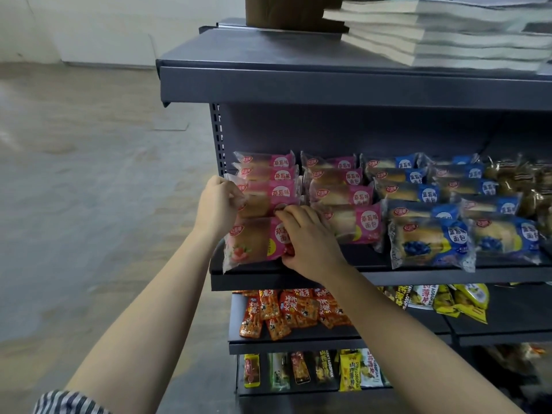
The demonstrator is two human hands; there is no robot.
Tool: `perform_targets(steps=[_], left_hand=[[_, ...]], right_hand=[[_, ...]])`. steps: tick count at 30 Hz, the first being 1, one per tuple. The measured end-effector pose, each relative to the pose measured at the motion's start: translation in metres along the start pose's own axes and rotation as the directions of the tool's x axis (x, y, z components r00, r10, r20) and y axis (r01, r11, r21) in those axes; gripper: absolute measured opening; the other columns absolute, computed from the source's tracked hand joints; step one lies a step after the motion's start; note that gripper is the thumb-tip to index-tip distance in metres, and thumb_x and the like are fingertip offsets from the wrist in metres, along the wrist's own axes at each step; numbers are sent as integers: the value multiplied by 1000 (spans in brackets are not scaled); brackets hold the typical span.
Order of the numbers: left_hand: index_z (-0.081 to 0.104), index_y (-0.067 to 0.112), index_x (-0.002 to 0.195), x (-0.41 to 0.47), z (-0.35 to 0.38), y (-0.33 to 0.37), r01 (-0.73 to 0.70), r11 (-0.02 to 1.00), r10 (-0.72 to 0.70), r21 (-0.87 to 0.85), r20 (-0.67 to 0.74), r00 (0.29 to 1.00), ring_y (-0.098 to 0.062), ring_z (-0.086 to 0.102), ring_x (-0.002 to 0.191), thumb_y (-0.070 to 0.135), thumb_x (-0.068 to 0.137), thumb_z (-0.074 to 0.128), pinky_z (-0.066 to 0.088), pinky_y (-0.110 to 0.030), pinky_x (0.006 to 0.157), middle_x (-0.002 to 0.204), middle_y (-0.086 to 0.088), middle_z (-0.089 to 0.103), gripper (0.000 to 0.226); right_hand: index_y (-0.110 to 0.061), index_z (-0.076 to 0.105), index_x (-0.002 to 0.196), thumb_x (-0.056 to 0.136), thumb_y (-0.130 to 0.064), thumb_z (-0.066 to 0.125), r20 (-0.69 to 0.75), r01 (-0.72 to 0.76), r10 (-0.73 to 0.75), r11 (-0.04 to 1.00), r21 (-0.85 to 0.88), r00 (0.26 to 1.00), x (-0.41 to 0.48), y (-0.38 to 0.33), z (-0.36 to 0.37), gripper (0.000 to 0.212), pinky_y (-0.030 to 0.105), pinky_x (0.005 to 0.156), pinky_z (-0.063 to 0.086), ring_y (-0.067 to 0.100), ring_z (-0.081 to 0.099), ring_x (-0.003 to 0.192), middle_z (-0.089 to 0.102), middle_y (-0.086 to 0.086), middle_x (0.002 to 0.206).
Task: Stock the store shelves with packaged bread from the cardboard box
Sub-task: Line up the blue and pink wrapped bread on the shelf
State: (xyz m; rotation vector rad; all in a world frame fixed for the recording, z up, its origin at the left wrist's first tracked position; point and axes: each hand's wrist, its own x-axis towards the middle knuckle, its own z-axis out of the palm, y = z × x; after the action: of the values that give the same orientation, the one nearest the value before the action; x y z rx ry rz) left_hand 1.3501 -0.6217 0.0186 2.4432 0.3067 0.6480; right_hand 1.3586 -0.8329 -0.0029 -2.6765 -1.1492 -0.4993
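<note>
Front pink bread pack (254, 243) lies between hands, long axis left-right along shelf (373, 277). Left hand (216, 204) pinches upper pack's left end; right hand (307, 237) clamps front pack's right end, nearer.

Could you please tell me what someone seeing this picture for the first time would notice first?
Both hands meet at the left end of the middle shelf: the left hand and right hand grip a pink bread packet at the front of its row. Right of the pink rows lie blue bread packets, one overhanging the shelf's edge. Orange snack packs crowd the shelf below.
</note>
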Motion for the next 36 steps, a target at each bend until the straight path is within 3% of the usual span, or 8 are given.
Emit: perform_targets(steps=[2, 7, 13, 18, 21, 25, 29, 36], left_hand=[[68, 0, 83, -7, 0, 3, -13, 999, 12, -34, -44, 999, -17, 50, 90, -14, 86, 55, 35, -6, 67, 99, -6, 52, 19], [61, 0, 81, -12, 2, 4, -56, 997, 48, -59, -123, 991, -19, 47, 90, -18, 82, 50, 41, -25, 74, 97, -5, 48, 22], [60, 3, 82, -13, 4, 1, 63, 988, -83, -143, -135, 987, -15, 44, 88, -6, 92, 52, 29, -16, 72, 99, -7, 45, 16], [60, 5, 87, -11, 5, -2, 92, 991, -102, -101, -97, 990, -21, 51, 93, 1, 94, 54, 33, -19, 75, 103, -8, 48, 10], [64, 7, 114, -16, -4, 3, -132, 989, 138, 68, -89, 986, -30, 55, 113, 18, 96, 57, 44, -33, 91, 122, -12, 57, 22], [42, 18, 146, -53, -9, 8, -538, 762, 516, 360, 164, 841, -26, 31, 144, 70, 87, 47, 15, -46, 121, 151, -4, 42, 79], [35, 14, 151, -80, 4, -9, -558, 722, 513, 409, 225, 828, -24, 23, 148, 79, 74, 55, 11, -44, 123, 155, -6, 37, 103], [35, 19, 151, -66, 6, -21, -544, 742, 497, 391, 223, 839, -23, 28, 145, 78, 78, 51, 12, -35, 121, 154, -4, 38, 95]], right_hand=[[-14, 46, 139, 64, -38, 83, -27, 5, -5, 1000, -2, 1000, 0, 1, 1, 87, 45, 115, 24, 25, 42, 130, 47, 3, 136], [-15, 48, 137, 61, -38, 84, -74, 14, -15, 1000, -7, 997, -5, 2, 4, 88, 45, 114, 27, 24, 45, 126, 49, 2, 133], [-12, 46, 139, 63, -36, 82, -91, 14, -13, 1000, 7, 996, -11, 4, 5, 87, 46, 114, 30, 25, 45, 126, 51, 4, 129], [-13, 45, 137, 64, -37, 83, -80, 10, -6, 999, 39, 997, -11, 6, 6, 86, 46, 115, 30, 26, 45, 128, 52, 5, 132], [-12, 49, 132, 61, -35, 85, -91, 2, 1, 1000, 31, 996, -7, 6, 5, 83, 46, 113, 31, 27, 48, 125, 54, 7, 129], [-12, 50, 130, 63, -35, 84, -102, 13, -10, 999, 30, 995, -6, 6, 5, 79, 45, 113, 30, 27, 46, 126, 53, 6, 129], [-10, 45, 138, 67, -35, 84, -131, 31, -24, 998, 47, 991, -11, 9, 10, 84, 44, 118, 21, 28, 40, 135, 49, 8, 137], [-6, 36, 147, 72, -58, 74, -64, 48, -50, 998, -35, 997, -9, 17, 9, 99, 38, 119, 10, 26, 37, 139, 44, 10, 146]])
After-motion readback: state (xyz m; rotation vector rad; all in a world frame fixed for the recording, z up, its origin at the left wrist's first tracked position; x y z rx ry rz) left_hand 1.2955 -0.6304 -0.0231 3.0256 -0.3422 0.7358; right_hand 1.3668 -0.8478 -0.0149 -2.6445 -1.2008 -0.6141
